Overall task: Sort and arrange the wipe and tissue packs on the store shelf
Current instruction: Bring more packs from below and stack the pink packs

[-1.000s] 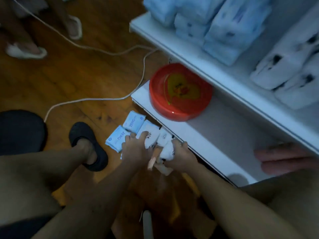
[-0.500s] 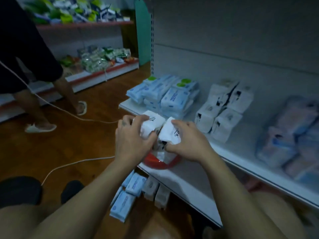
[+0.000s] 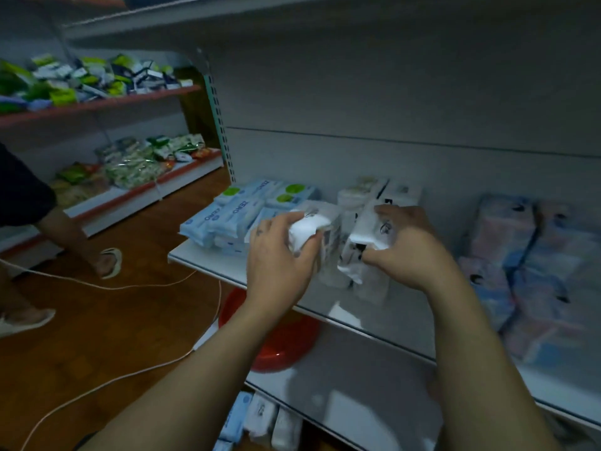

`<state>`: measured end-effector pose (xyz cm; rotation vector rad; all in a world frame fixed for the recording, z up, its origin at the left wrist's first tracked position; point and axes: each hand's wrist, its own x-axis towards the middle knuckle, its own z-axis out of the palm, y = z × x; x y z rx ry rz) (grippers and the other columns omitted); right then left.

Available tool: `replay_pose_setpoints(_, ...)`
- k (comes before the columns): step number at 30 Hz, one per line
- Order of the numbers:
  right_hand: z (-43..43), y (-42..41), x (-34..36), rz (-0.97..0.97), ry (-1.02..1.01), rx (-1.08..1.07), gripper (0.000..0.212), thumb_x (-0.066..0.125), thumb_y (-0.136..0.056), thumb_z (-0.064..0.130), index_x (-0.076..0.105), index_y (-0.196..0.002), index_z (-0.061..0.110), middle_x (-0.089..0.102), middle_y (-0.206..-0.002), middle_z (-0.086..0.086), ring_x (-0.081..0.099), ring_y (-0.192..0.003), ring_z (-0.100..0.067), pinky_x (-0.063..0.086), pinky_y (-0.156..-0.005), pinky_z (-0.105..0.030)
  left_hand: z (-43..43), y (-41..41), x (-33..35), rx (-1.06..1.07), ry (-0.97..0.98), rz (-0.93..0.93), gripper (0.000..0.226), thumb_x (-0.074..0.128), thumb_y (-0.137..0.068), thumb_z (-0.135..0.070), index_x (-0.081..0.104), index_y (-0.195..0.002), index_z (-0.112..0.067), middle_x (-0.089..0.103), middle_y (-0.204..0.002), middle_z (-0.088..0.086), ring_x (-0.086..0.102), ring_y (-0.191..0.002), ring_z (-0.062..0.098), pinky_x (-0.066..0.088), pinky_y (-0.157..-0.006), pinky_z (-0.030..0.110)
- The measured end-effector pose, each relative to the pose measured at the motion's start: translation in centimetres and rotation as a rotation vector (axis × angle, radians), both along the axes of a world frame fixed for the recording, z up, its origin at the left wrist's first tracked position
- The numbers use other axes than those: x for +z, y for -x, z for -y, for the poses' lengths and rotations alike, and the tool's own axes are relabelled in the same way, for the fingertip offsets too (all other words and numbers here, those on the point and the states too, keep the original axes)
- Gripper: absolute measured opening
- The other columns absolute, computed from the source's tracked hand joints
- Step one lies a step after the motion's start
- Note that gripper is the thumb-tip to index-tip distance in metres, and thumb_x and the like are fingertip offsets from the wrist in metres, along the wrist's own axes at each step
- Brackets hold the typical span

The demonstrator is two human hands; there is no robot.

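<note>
left hand (image 3: 279, 255): held out in front, fingers and thumb curled round a small white pack (image 3: 305, 231).
right hand (image 3: 411, 252): just beside the left, thumb and fingers gripped a second white pack (image 3: 367, 237).
arms: both bare, stretched forward.

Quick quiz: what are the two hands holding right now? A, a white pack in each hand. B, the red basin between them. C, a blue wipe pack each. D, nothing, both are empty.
A: the left hand grips a white pack and the right hand grips a second white pack, both above the shelf.
</note>
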<state>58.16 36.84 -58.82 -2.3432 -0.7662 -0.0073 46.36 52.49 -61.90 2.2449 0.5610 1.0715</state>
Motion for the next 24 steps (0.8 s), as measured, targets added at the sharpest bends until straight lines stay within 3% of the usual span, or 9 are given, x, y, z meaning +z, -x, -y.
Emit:
replay_pose_setpoints(5, -0.3, -4.2, -0.1, 0.008, -0.035, -0.071, 0.066, 0.078, -0.067, 0.038, 0.046, -0.124, 0.030, 0.035, -0.132, 0.001, 0.051, -0.110, -0.023, 0.041, -0.089, -0.030, -0.1, -6.6, -0.6, -0.080, 0.065, -0.012, 0.040, 0.067, -0.081, -0.045, 0.060, -0.118, -0.030, 0.059, -0.115, 0.000, 0.053, -0.108, 0.022, 0.047, -0.090, 0.040)
replay_pose_setpoints(8, -0.3, -5.4, -2.5, 0.018, -0.019, -0.076, 0.061, 0.077, -0.071, 0.039, 0.050, -0.125, 0.026, 0.025, -0.145, -0.004, 0.046, -0.122, -0.029, 0.039, -0.099, -0.032, 0.1, -8.9, -2.9, -0.116, 0.043, -0.109, 0.042, 0.070, -0.080, -0.046, 0.060, -0.117, -0.028, 0.059, -0.117, 0.004, 0.057, -0.107, 0.026, 0.049, -0.085, 0.036)
replay_pose_setpoints(12, 0.0, -5.3, -4.8, 0.031, -0.091, -0.111, 0.061, 0.074, -0.077, 0.040, 0.050, -0.132, 0.032, 0.021, -0.150, -0.003, 0.036, -0.133, -0.025, 0.033, -0.106, -0.031, -0.1, -9.3, -5.2, -0.125, 0.031, -0.038, 0.041, 0.070, -0.082, -0.043, 0.061, -0.118, -0.026, 0.058, -0.117, 0.007, 0.058, -0.104, 0.028, 0.049, -0.083, 0.035)
replay_pose_setpoints(16, -0.3, -5.5, -5.6, 0.044, -0.148, -0.135, 0.062, 0.073, -0.077, 0.042, 0.049, -0.133, 0.036, 0.020, -0.152, 0.001, 0.036, -0.133, -0.023, 0.035, -0.103, -0.029, -0.1, -10.0, -5.5, -0.120, 0.023, -0.034, 0.042, 0.073, -0.083, -0.037, 0.061, -0.121, -0.023, 0.058, -0.119, 0.010, 0.056, -0.105, 0.026, 0.042, -0.079, 0.025)
replay_pose_setpoints(19, -0.2, -5.2, -5.7, 0.008, -0.134, -0.121, 0.070, 0.074, -0.077, 0.043, 0.041, -0.139, 0.041, 0.012, -0.156, 0.005, 0.030, -0.138, -0.021, 0.034, -0.103, -0.029, -0.4, -9.8, -4.7, -0.142, 0.056, -0.103, 0.048, 0.075, -0.081, -0.038, 0.059, -0.124, -0.027, 0.059, -0.122, 0.006, 0.056, -0.103, 0.019, 0.040, -0.078, 0.022)
replay_pose_setpoints(22, 0.0, -3.7, -5.7, -0.087, -0.107, -0.119, 0.093, 0.077, -0.072, 0.045, 0.020, -0.146, 0.046, 0.000, -0.157, 0.010, 0.027, -0.141, -0.021, 0.037, -0.105, -0.032, -1.2, -8.2, -3.8, -0.235, 0.075, -0.198, 0.064, 0.077, -0.079, -0.035, 0.049, -0.136, -0.034, 0.054, -0.133, 0.003, 0.054, -0.114, 0.016, 0.043, -0.092, 0.024)
replay_pose_setpoints(24, 0.1, -2.5, -5.9, -0.086, -0.110, -0.154, 0.108, 0.079, -0.067, 0.047, 0.009, -0.149, 0.044, 0.002, -0.157, 0.004, 0.025, -0.141, -0.023, 0.036, -0.108, -0.036, -1.4, -6.2, -3.7, -0.230, 0.073, -0.242, 0.078, 0.077, -0.078, -0.037, 0.036, -0.144, -0.038, 0.048, -0.139, 0.002, 0.049, -0.122, 0.017, 0.042, -0.100, 0.029)
